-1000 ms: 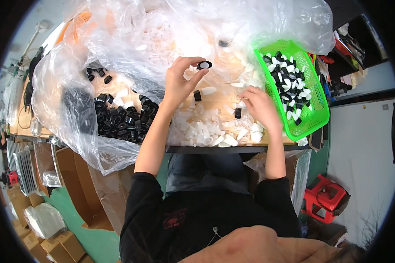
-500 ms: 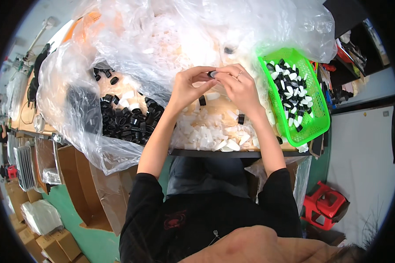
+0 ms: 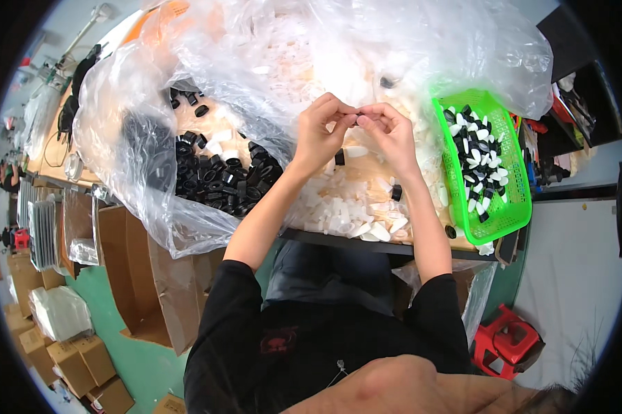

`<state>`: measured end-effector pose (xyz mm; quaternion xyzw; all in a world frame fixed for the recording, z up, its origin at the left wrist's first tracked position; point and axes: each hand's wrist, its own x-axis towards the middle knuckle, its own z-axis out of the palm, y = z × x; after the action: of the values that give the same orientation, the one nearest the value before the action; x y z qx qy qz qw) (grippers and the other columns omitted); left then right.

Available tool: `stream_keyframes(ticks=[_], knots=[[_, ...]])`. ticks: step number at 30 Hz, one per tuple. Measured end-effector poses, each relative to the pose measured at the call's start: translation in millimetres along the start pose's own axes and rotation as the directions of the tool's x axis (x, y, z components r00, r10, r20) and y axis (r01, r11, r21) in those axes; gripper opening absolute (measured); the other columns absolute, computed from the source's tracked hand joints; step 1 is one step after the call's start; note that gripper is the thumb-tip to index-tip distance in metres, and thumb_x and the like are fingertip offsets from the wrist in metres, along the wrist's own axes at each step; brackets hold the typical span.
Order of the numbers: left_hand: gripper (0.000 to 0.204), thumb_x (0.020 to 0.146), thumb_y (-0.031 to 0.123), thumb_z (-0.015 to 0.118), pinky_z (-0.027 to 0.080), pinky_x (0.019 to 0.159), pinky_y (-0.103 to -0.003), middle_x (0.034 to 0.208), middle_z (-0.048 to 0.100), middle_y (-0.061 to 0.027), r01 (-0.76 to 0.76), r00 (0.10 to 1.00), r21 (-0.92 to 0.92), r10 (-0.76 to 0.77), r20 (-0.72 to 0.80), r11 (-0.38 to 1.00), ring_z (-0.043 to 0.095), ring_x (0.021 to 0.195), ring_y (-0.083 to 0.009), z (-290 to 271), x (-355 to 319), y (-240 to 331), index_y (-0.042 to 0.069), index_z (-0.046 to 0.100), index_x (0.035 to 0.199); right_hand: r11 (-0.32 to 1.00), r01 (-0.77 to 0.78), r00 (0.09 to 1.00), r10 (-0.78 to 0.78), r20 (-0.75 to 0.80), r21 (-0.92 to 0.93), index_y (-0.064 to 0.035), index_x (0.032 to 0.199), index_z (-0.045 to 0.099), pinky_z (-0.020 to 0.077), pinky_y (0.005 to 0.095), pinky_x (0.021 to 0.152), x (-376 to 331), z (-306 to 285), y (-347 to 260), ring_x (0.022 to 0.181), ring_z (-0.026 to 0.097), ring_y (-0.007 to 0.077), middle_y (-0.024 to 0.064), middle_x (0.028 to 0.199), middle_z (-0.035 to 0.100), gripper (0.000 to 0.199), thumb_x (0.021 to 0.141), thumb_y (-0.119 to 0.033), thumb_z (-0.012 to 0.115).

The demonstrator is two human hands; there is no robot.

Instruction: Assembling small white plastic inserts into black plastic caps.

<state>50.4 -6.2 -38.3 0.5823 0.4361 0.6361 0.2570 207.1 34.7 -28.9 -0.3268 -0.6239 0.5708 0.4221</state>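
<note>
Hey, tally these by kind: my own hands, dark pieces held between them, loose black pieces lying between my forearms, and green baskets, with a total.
Hands: 2, left hand and right hand
Held dark piece, mostly hidden: 1
Loose black pieces: 2
Green basket: 1
Total: 6

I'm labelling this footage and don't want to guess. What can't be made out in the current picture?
Dark piece between left hand and right hand: head view; fingers cover most of it.
Black ring pile, lower layers: head view; hidden by the rings on top.
Orange object, full shape: head view; clear plastic covers part.
Background person, far left: head view; too small for detail.
</note>
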Motion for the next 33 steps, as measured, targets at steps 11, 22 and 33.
stream_keyframes(ticks=[11, 22, 33], knots=[[0.018, 0.090, 0.015, 0.059, 0.050, 0.064, -0.038, 0.077, 0.067, -0.0198, 0.179, 0.983, 0.787, -0.070, -0.171, 0.591, 0.067, 0.069, -0.0319, -100.7, 14.5, 28.9, -0.001, 0.066, 0.091, 0.675, 0.133, 0.704, -0.580, -0.410, -0.726, -0.0030, 0.097, 0.069, 0.0485, 0.0250, 0.069, -17.5, -88.6, -42.7, 0.078, 0.059, 0.0106, 0.0045, 0.093, 0.065, 0.012, 0.087, -0.009, 0.068], [0.022, 0.075, 0.007, 0.073, 0.050, 0.065, -0.041, 0.073, 0.064, -0.0181, 0.073, 0.976, 0.813, -0.209, 0.061, 0.577, 0.064, 0.068, -0.0341, -162.7, -24.5, -26.2, -0.001, 0.058, 0.090, 0.480, 0.073, 0.620, -0.709, -0.337, -0.874, -0.0074, 0.093, 0.068, 0.0422, 0.0402, 0.090, -9.6, -93.8, -27.8, 0.100, 0.053, 0.0292, 0.0108, 0.102, 0.055, 0.015, 0.078, -0.004, 0.066], [0.020, 0.095, 0.017, 0.062, 0.047, 0.067, -0.022, 0.080, 0.068, -0.0031, 0.260, 0.962, 0.408, -0.198, -0.187, 0.875, 0.059, 0.073, -0.0079, -117.5, 38.3, 47.7, -0.001, 0.068, 0.100, 0.564, 0.526, 0.844, -0.439, 0.308, -0.636, -0.0027, 0.098, 0.065, 0.0523, 0.0379, 0.082, -5.6, 19.7, 36.8, 0.102, 0.061, 0.0282, 0.0103, 0.104, 0.065, 0.018, 0.082, 0.002, 0.059]])
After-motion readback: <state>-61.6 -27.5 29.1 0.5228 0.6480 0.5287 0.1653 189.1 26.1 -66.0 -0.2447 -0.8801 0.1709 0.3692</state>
